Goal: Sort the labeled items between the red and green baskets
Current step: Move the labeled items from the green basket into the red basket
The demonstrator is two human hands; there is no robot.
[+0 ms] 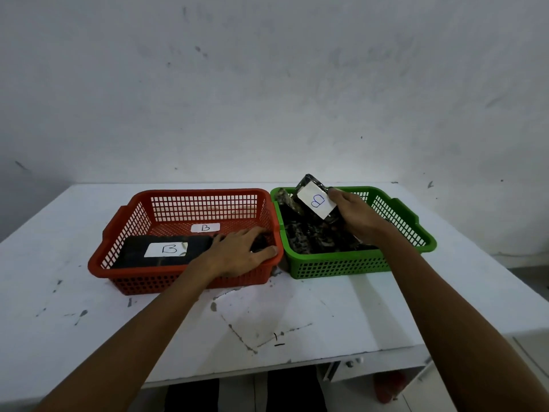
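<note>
One dark wrapped packet (pixel 315 194), white B label, in right hand (pixel 355 217) grip.

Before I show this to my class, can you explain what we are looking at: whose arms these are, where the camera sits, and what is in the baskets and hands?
There is no machine here. A person wears one camera on the head, looking down at their own bare arms over a white table. The left hand rests inside the red basket, on a dark packet with a card marked B. The right hand lifts another packet, also marked B, above the green basket, which holds more dark packets.
</note>
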